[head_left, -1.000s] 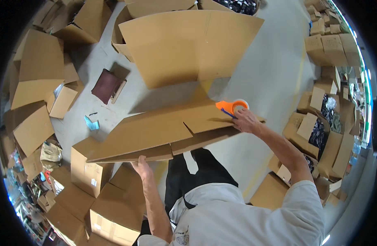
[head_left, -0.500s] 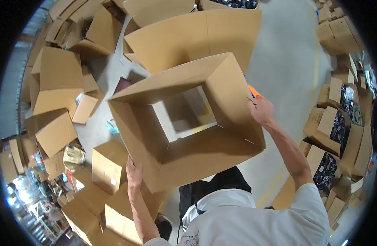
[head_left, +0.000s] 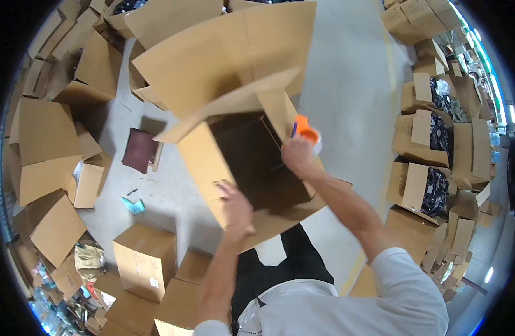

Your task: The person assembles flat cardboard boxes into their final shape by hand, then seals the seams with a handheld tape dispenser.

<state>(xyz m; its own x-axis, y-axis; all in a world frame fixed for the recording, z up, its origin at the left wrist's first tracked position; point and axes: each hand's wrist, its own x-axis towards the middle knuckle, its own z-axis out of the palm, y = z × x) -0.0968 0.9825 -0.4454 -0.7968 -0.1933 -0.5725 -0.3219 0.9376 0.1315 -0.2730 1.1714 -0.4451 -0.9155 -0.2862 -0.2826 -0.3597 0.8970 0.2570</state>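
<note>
An upright cardboard box (head_left: 252, 159) stands in front of me, its dark interior facing up and its top flaps at differing angles. My left hand (head_left: 235, 210) presses on its left flap (head_left: 204, 162), fingers stretched out and slightly blurred. My right hand (head_left: 300, 157) is closed on an orange tape dispenser (head_left: 306, 129) with a pale roll of tape, at the box's right side. Most of the dispenser's handle is hidden by the fingers. The far flap (head_left: 224, 106) tilts outward, away from me.
A larger open carton (head_left: 229, 47) stands just beyond the box. A maroon-topped stool (head_left: 138, 150) and a turquoise item (head_left: 133, 205) are on the floor to the left. Closed cartons (head_left: 142, 260) sit near left. Open cartons with dark bagged goods (head_left: 435, 190) line the right.
The box has been lowered and tipped from my raised hands, its flaps now showing at the top. My left hand has moved from its near edge onto the left flap; my right hand has shifted left.
</note>
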